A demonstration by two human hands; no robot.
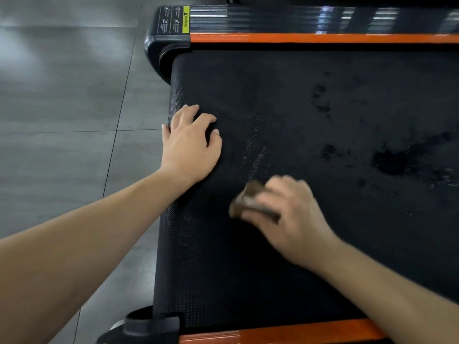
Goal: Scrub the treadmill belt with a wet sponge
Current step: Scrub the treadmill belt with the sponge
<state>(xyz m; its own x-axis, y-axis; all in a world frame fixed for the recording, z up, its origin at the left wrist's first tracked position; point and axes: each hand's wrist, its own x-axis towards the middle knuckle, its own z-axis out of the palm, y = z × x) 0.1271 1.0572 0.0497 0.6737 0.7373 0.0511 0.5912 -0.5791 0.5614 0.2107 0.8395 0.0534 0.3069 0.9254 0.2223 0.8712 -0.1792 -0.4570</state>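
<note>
The left hand [191,145] rests on the belt [323,108] edge, fingers [190,112] loosely bent, holding nothing. The right hand [288,217] grips the sponge [248,198] nearby; open belt extends rightward.

Warning label [175,19]: on the corner of the treadmill's black side rail [273,18], well beyond and to the left of the right hand [285,214] gripping the sponge [246,199].
- Yellow strip: triangle sign and the word "WARNING", printed sideways.
- Black part: white pictograms with lines of print too small to read.
</note>
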